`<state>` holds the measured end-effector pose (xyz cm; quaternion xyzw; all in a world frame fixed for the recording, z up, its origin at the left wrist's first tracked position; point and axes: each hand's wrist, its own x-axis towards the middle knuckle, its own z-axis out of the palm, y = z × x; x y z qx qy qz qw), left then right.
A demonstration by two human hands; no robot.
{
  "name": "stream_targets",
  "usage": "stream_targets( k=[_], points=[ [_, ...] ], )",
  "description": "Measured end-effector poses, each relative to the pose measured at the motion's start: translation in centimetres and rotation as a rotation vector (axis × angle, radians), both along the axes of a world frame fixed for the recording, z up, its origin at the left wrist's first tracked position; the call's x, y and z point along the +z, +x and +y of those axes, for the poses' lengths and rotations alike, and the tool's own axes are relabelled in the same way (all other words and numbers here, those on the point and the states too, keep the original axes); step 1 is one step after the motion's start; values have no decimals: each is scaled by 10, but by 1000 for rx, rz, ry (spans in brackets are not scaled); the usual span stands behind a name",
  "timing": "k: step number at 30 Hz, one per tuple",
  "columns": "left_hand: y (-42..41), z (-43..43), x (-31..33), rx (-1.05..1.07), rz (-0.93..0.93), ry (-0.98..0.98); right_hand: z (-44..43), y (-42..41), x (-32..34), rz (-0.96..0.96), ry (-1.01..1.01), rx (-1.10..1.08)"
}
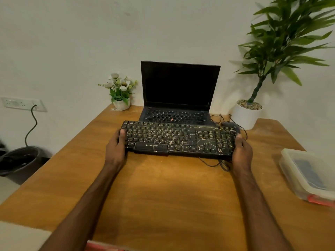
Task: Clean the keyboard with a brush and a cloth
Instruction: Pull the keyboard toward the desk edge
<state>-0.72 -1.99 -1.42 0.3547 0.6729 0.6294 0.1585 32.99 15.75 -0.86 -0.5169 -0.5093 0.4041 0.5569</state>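
Gripping keyboard (178, 139) at both short ends — left hand (116, 148), right hand (242, 150), fingers (123, 133) clamped on it; long axis runs left-right.

Home desk: laptop (178, 91), potted plants (268, 57).

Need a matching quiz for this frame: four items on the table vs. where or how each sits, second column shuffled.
Things:
1 keyboard
2 laptop
3 plastic box
4 flower pot

States:
a at the right edge of the table
b held at its two ends by the left hand and right hand
c open, screen dark
d just left of the laptop's screen

Pairs: 1-b, 2-c, 3-a, 4-d
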Motion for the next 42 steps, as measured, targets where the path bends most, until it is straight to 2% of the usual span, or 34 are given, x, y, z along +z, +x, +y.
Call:
stream_targets(
  k=[4,8,14,17,22,27,34,42],
  points=[
    [13,-42,-4,-30,-113,5,-37,21,3,148,-23,18],
    [33,-88,-4,-25,-109,-2,-78,41,-3,161,-85,27],
    [59,-136,-3,37,161,-141,-132,59,3,-188,-47,-27],
    [65,-146,-1,55,361,-219,-147,66,8,-288,-22,-14],
    [69,-155,-6,75,505,-311,-159,74,8,-430,80,-10],
    [77,-163,-10,99,534,-381,-166,76,9,-562,205,-11],
    [67,-165,-13,185,514,-447,-157,67,1,-722,217,155],
    [57,-156,-20,156,548,-561,-142,55,1,-759,235,153]
  ],
)
